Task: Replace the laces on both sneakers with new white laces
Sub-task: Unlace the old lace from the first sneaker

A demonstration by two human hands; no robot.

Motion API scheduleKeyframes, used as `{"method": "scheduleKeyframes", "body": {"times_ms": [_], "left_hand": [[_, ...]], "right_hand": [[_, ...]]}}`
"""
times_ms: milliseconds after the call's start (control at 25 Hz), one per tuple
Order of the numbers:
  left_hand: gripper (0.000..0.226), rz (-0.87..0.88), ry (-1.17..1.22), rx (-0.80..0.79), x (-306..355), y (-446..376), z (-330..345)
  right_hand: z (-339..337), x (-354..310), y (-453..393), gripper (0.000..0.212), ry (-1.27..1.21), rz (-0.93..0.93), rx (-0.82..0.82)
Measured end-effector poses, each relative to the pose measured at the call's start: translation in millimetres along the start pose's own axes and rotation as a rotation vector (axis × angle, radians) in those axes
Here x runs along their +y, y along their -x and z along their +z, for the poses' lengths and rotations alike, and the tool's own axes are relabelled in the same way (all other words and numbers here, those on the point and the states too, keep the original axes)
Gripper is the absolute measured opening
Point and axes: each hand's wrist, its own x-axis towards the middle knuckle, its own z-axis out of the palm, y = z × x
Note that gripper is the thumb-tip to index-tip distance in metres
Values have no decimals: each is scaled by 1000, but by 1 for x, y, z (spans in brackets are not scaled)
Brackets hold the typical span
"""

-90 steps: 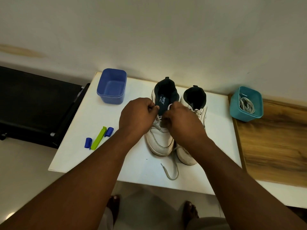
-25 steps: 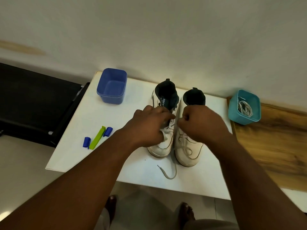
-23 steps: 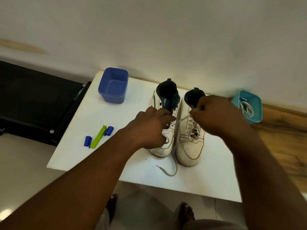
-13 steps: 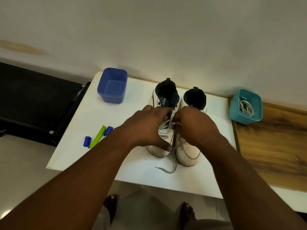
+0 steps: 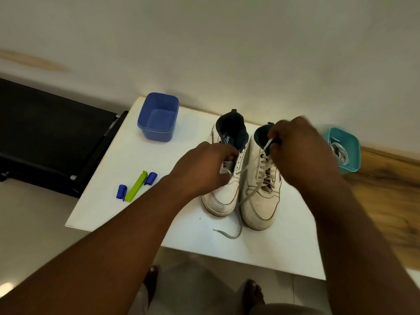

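Observation:
Two white sneakers with dark collars stand side by side on the white table [image 5: 109, 196], toes toward me. My left hand [image 5: 204, 169] grips the tongue area of the left sneaker [image 5: 223, 194]. My right hand [image 5: 300, 151] pinches a worn lace end [image 5: 268, 143] and holds it up above the right sneaker [image 5: 261, 201], which is laced through its eyelets. A loose grey lace tail [image 5: 236, 233] runs between the toes onto the table. A teal tub [image 5: 350, 151] at the right holds coiled white laces [image 5: 339, 153].
An empty blue tub [image 5: 158, 117] stands at the table's back left. A green clip with two blue caps [image 5: 136, 186] lies near the left edge. A black treadmill [image 5: 45, 133] sits to the left, a wooden surface [image 5: 391, 196] to the right. My bare feet show below the table's front edge.
My right hand has moved from the middle between the sneakers up and right, drawing a lace end taut over the right sneaker. My left hand stays on the left sneaker.

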Motion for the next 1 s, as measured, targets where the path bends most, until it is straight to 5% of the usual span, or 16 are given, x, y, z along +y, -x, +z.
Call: {"method": "scheduleKeyframes", "body": {"times_ms": [80,200,320,480,560,680,880,1000], "left_hand": [[50,-16,-16,25,-1,-3,1],[57,-30,-36,5,-3,-4,1],[55,-38,1,-6,-2,-2,3],[42,3,96,55,-3,-1,5],[38,24,169,15,-3,-3,9],[21,81,307,33,0,-8,12],[26,45,708,315,9,-11,-5],[27,31,838,257,17,-7,-8]], "right_hand": [[38,-12,9,22,9,-98,-309],[72,-17,13,12,106,-102,-399],[53,-10,8,9,74,-49,-238],[-8,-11,-2,15,-226,-44,376],[-22,-22,-1,13,-479,-138,513],[-18,-33,0,12,-716,-218,526],[-2,-21,-4,4,-899,-51,329],[1,-25,-3,5,-844,-86,225]]}}
